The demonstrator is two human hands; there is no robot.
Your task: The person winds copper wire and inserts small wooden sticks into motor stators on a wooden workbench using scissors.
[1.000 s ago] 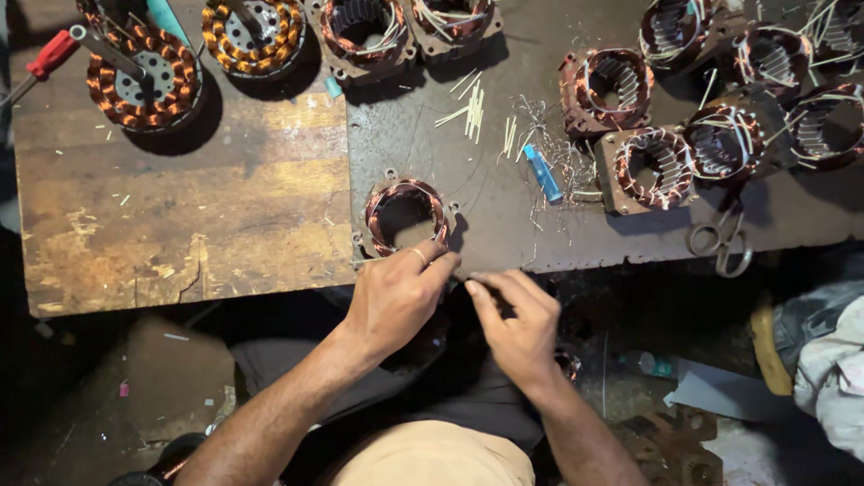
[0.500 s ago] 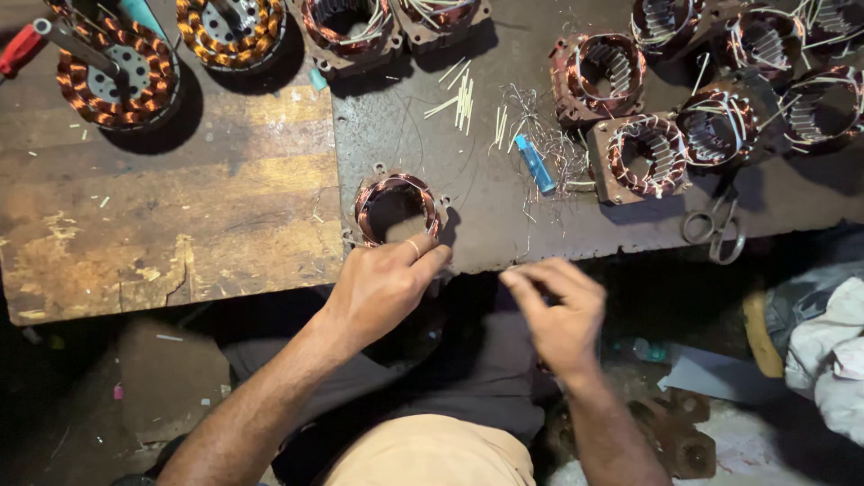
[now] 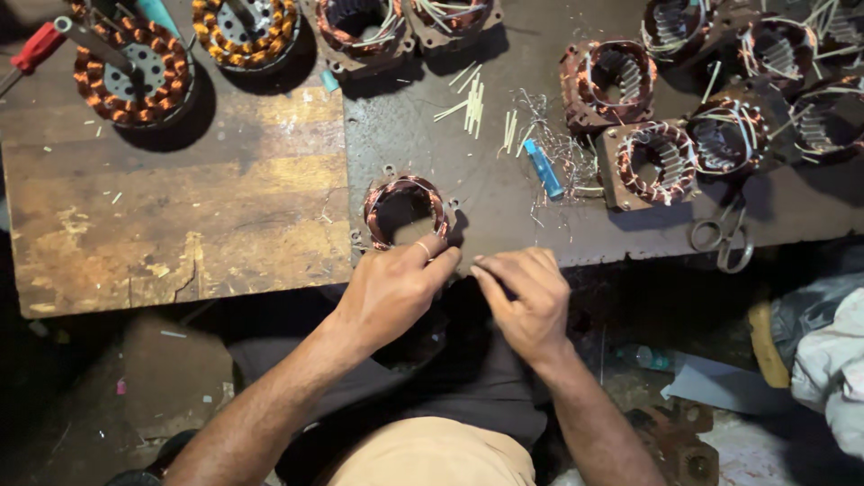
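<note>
The left hand point(image 3: 393, 290) rests half curled at the near edge of the workbench point(image 3: 180, 225), its fingertips touching the rim of the small copper-wound stator point(image 3: 405, 211). The right hand point(image 3: 526, 301) is just beside it, fingers bent and pinched together; what it holds I cannot tell

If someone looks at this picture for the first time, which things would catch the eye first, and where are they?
First, the two hands at the near edge of the workbench: the left hand touches a small copper-wound stator, and the right hand is pinched beside it. Next, the many similar copper coils: a cluster at the far right and orange-wound ones at the far left. A blue tool and scissors lie between.
</note>
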